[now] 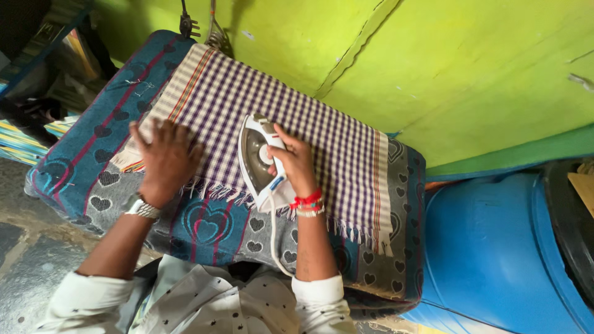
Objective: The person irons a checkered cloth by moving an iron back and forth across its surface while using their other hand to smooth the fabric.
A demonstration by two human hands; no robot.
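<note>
Gripping the white iron [260, 162] — right hand [296, 162] — on purple-checked, fringed cloth [297, 117]

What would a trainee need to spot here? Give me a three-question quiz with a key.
1. True or false: the right hand grips the white electric iron.
2. What does the left hand rest on? A) the checked cloth B) the blue barrel C) the green wall
3. Fill in: the cloth lies on a blanket patterned with ____ shapes.

Key: 1 true; 2 A, flat with fingers spread, near the cloth's fringed edge; 3 heart.
</note>
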